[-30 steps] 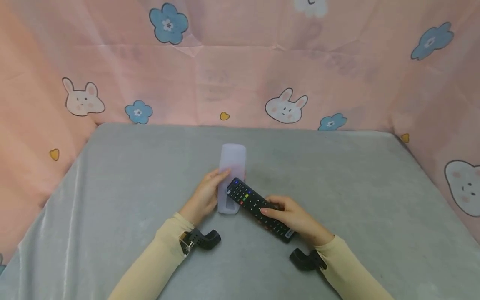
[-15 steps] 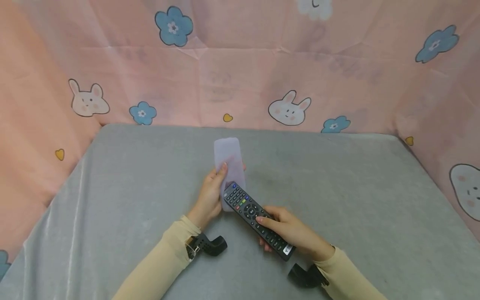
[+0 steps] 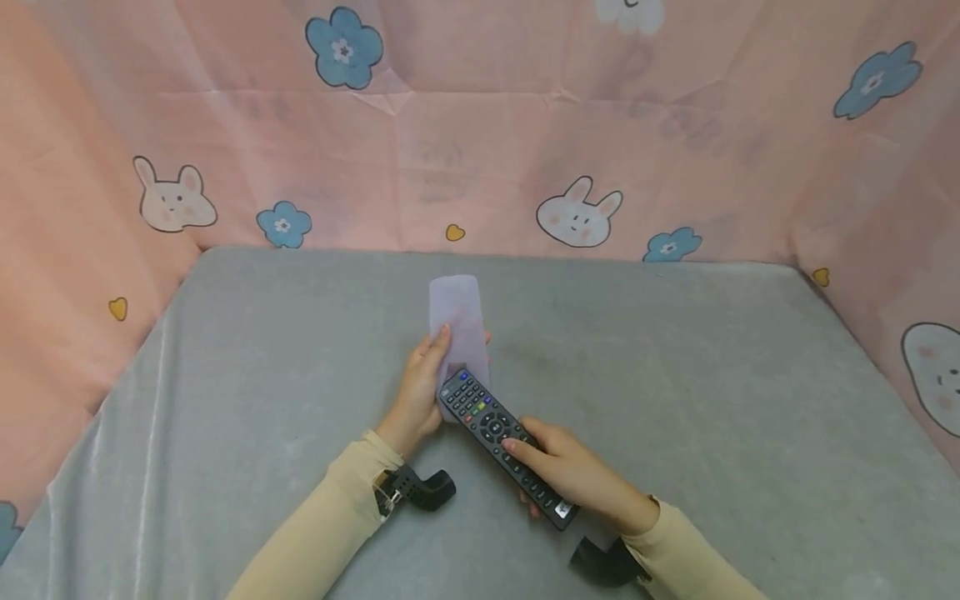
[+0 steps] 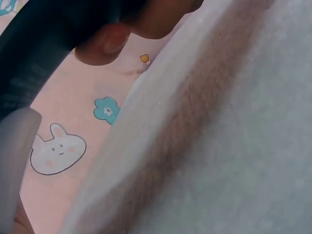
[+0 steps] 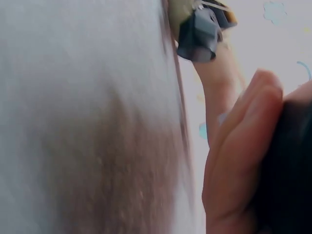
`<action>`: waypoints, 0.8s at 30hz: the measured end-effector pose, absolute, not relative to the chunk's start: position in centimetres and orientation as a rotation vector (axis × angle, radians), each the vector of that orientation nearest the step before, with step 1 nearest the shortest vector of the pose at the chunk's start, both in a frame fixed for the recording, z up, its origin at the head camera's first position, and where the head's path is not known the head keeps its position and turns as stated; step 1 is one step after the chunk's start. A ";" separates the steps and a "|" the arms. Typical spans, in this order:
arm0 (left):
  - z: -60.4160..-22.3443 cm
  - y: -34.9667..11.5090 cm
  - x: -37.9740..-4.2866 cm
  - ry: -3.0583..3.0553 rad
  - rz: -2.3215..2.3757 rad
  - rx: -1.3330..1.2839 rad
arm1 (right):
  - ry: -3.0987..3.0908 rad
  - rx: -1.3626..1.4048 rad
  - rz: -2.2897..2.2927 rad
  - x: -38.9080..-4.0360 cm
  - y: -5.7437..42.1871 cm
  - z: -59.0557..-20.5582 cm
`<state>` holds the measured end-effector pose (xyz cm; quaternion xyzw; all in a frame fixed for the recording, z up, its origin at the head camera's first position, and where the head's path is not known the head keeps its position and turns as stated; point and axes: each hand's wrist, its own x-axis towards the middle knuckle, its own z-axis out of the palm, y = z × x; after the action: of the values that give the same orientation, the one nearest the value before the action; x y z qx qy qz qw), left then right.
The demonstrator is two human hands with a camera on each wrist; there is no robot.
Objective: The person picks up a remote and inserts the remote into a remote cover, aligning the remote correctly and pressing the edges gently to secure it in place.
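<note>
My left hand (image 3: 418, 383) grips a pale, translucent remote cover (image 3: 459, 308), thumb across its front and fingertips showing past its right edge. The cover stands nearly upright in the head view, its lower part hidden behind a black remote control (image 3: 497, 433). That remote slants from upper left to lower right, buttons up, and its top end overlaps the cover. Around its lower half, my right hand (image 3: 573, 471) holds it with the thumb on the buttons. In the left wrist view the remote (image 4: 36, 53) passes close by the cover (image 4: 14, 161). Right-hand fingers (image 5: 243, 156) curl under the remote in the right wrist view.
A grey cloth (image 3: 712, 375) covers the table beneath both hands. Behind and at the sides hangs a pink curtain (image 3: 480, 133) printed with rabbits and flowers. Black wrist cameras (image 3: 431, 490) stick out from both sleeves, low over the cloth.
The cover has shifted slightly up and left, its front turned more under my left thumb. My right hand has drawn the remote a little left and nearer, its top end still over the cover.
</note>
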<state>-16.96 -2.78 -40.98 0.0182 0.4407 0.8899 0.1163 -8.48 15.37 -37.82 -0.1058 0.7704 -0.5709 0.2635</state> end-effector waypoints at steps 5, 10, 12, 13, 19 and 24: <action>-41.0 -3.2 -16.9 1.329 2.614 0.159 | 2.166 -0.239 -1.539 -8.4 15.1 -37.9; -40.6 -3.4 -17.0 1.412 2.627 0.121 | 2.223 -0.201 -1.526 -8.7 15.5 -38.0; -40.4 -3.3 -17.1 1.416 2.621 0.060 | 2.229 -0.195 -1.539 -8.9 15.7 -38.0; -40.3 -3.4 -17.2 1.403 2.623 0.043 | 2.230 -0.194 -1.546 -8.9 15.8 -37.9; -40.0 -3.5 -17.3 1.154 2.697 0.000 | 2.254 -0.177 -1.573 -9.2 16.2 -37.6; -40.0 -3.4 -17.2 0.985 2.747 0.003 | 2.361 -0.244 -1.509 -9.5 16.6 -37.5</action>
<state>-17.22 -3.39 -39.98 0.0009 0.3355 0.9354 0.1114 -9.47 16.63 -37.52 -0.0857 0.8281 -0.5294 0.1635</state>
